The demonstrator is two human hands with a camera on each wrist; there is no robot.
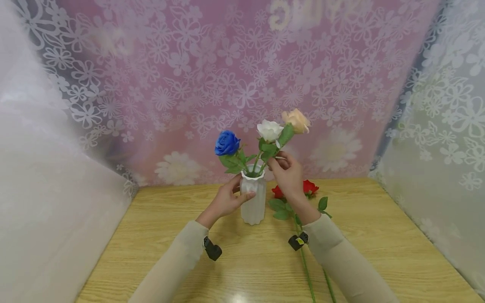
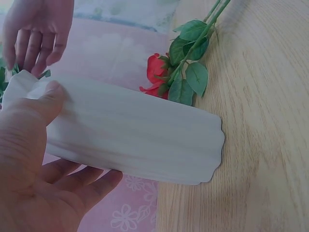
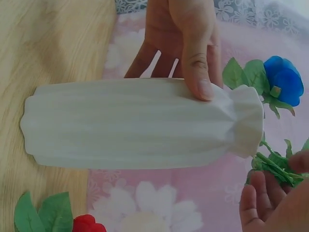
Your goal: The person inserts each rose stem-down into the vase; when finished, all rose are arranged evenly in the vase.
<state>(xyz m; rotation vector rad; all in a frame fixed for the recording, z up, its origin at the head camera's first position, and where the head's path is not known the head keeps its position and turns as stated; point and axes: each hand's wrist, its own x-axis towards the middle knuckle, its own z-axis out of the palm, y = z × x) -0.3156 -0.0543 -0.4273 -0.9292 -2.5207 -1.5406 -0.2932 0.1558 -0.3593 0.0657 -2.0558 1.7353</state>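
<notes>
A white fluted vase (image 1: 253, 206) with a wavy rim stands upright on the table. My left hand (image 1: 226, 199) holds it around the upper body, thumb (image 2: 50, 99) across the near side. A blue rose (image 1: 227, 143) leans left out of the vase mouth, and a white rose (image 1: 270, 130) rises from the middle. To the right, a peach rose (image 1: 297, 121) leans outward above my right hand (image 1: 289, 176). That hand pinches its green stem just above the rim; leaves and fingers partly hide the exact contact. In the right wrist view, green stems (image 3: 273, 166) meet the fingertips.
Red roses (image 1: 310, 187) with long green stems (image 1: 306, 269) lie on the wooden table (image 1: 170, 244), right of the vase and partly beneath my right forearm. A pink floral backdrop (image 1: 189, 105) closes the back, with pale sheets at both sides.
</notes>
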